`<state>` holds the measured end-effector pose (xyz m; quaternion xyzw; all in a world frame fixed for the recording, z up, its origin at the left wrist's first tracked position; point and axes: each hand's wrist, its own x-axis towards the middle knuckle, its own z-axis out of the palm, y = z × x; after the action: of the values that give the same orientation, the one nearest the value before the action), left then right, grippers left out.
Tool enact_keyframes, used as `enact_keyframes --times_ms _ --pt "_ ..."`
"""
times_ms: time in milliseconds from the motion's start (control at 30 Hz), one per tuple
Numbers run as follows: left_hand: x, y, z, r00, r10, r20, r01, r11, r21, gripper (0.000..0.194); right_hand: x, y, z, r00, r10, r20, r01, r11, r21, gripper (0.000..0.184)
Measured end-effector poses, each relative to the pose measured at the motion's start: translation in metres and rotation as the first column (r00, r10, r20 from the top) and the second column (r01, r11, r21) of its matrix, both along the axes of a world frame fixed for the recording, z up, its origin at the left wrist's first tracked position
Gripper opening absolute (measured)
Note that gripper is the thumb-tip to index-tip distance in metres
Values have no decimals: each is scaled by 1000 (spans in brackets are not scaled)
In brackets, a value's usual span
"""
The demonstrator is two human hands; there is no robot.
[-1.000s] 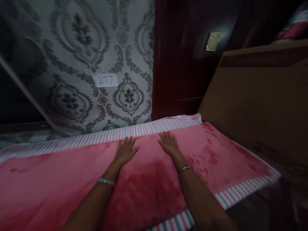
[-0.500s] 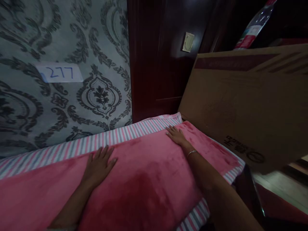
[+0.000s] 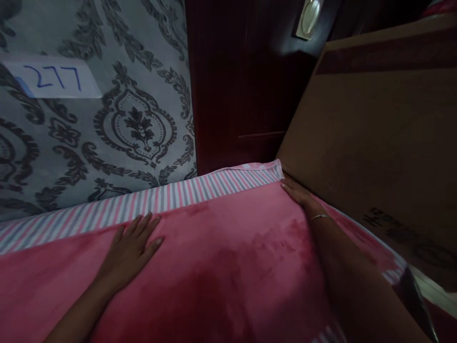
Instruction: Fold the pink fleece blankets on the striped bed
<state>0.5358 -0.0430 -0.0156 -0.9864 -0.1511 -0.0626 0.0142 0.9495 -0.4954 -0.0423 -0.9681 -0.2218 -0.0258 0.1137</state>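
Observation:
A pink plush blanket [image 3: 228, 228] with a striped border [image 3: 171, 195] in pink, grey and white lies spread before me. On its left part rests my left hand [image 3: 134, 245], palm down, fingers spread, fingertips close to the stripes. My right hand [image 3: 300, 193], with a thin bracelet at the wrist, lies flat on the far right corner of the blanket, beside the cardboard box. Neither hand grips anything. Darker red smudges in the pile show where the nap lies differently.
Patterned grey wallpaper [image 3: 139, 124] with a paper label [image 3: 60, 78] reading 277 rises behind the blanket. A dark red wooden panel [image 3: 235, 95] with a metal plate [image 3: 309, 19] stands at the back. A large cardboard box [image 3: 378, 124] borders the right side.
My right hand has slid right across the blanket to the corner by the box. My left hand stays flat on the pink fabric. The view has shifted closer, and the bottle has left it.

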Motion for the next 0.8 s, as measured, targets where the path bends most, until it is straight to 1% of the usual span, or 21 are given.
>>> enact_keyframes --times_ms 67,167,233,333,400,467,500,567,633,700,733,800 --pt "0 0 0 1000 4 -9 -4 1000 -8 69 5 -5 -3 999 14 -32 -13 1000 26 61" --pt "0 0 0 1000 10 -9 -10 1000 -16 69 4 -6 -3 998 8 -58 -5 999 42 63" --pt "0 1 -1 1000 9 -10 -9 1000 -16 69 -2 -3 2 998 -16 -63 19 999 38 63" --pt "1 2 -1 1000 6 -12 -6 1000 -10 70 -13 7 15 995 -81 -61 83 996 19 63" --pt "2 3 -1 1000 10 -12 -10 1000 -12 71 -26 15 26 989 -138 -60 139 990 -1 60" --pt "3 4 0 1000 10 -6 -10 1000 -12 72 -45 22 33 985 -167 -50 166 986 -17 58" --pt "4 4 1 1000 7 -2 -7 1000 -11 73 -58 24 35 986 -159 -41 158 987 -21 57" --pt "6 3 3 1000 -2 4 2 1000 -9 73 -90 26 33 995 -94 -24 93 995 -26 57" --pt "7 2 6 1000 -5 3 5 1000 -15 74 -122 20 25 999 27 -18 -28 999 -36 58" --pt "7 0 9 1000 -5 0 5 1000 -27 73 -146 3 17 994 109 -27 -111 993 -49 60" --pt "7 0 10 1000 -4 -3 4 999 -32 72 -153 -10 13 992 120 -28 -122 991 -57 61" --pt "7 -1 11 1000 5 -7 -5 1000 -31 71 -153 -41 9 996 87 -17 -88 994 -68 61"
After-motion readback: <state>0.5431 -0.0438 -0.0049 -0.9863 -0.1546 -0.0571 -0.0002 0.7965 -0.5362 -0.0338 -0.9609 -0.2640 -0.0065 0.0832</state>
